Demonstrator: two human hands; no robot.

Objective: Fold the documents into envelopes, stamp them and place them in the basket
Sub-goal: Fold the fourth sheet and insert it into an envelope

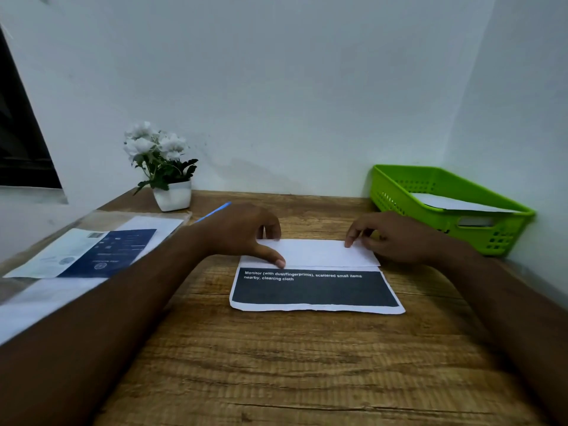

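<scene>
A document (313, 289) lies in the middle of the wooden table, its far part folded toward me as a white flap over a black printed panel with white text. My left hand (242, 232) sits at the flap's left end, thumb pressing its near edge and fingers curled at the far fold. My right hand (387, 235) is at the flap's right end, fingertips curled onto its far corner. A green basket (399, 192) stands at the back right with a white envelope (455, 203) inside.
A stack of papers (92, 250) with a blue printed sheet lies at the left. A blue pen (215, 212) shows behind my left hand. A white pot of white flowers (167, 170) stands at the back by the wall.
</scene>
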